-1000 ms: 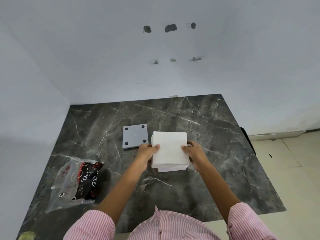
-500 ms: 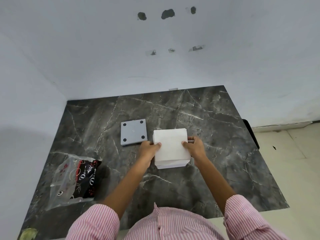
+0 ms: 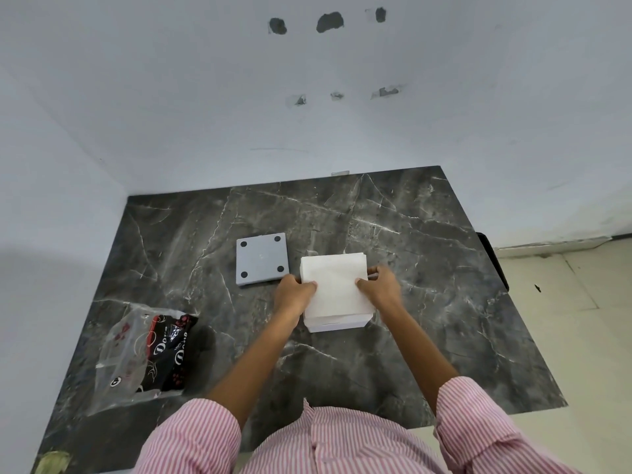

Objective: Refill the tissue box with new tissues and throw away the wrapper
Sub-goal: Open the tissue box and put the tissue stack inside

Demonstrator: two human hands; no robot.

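Pressing a stack of tissues [image 3: 337, 285] between our two hands on the dark marble table [image 3: 427, 268].

Our left hand [image 3: 294, 294] clasps the stack's left edge with the thumb on top, and our right hand [image 3: 379, 289] clasps the right edge the same way. Under the stack we see the white rim of the tissue box [image 3: 337, 326], near the table's middle. Just to its left lies a grey square lid [image 3: 261, 258] with four dark dots, flat on the table. We see the wrapper [image 3: 143, 357], clear with black and red print, well apart at the left.
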